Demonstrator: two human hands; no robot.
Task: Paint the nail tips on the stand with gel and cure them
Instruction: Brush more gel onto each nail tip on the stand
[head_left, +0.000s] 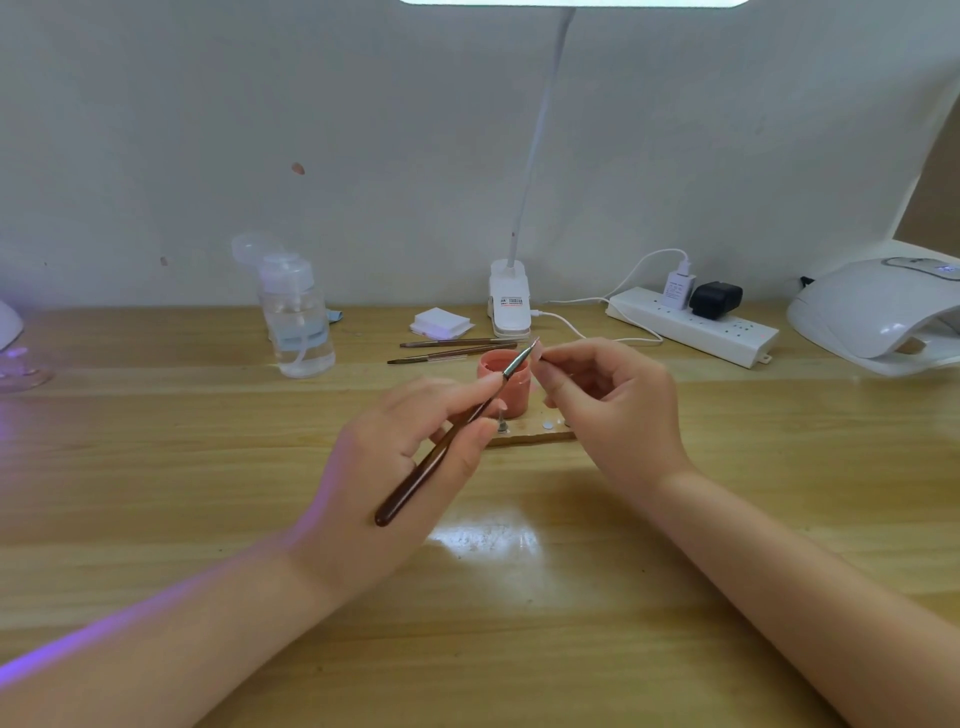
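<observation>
Left hand (405, 441) grips a brown-handled brush (452, 436) pen-style, thumb & forefinger clamped on the shaft just below the metal ferrule, handle end lying back over the palm. Bristle tip points up-right & meets the nail tip (538, 347), a small pinkish piece pinched btwn thumb and forefinger of the right hand (618, 400); other right fingers curled in loosely. Nail tip sits above and just right of the open pink gel jar (505, 382), held off the table. Directly under/btwn both hands, the wooden stand (535, 436) lies flat on the table (208, 467), w/ a small metal post & a round silver disc on it; left fingers hide its left end. Behind the jar: 2 spare brushes (457, 348) side by side, a stack of white pads (441, 322), clip lamp base (509, 306). Clear pump bottle (296, 317) back left, white power strip (691, 327) back right, white cure lamp (878, 312) at far right edge.
</observation>
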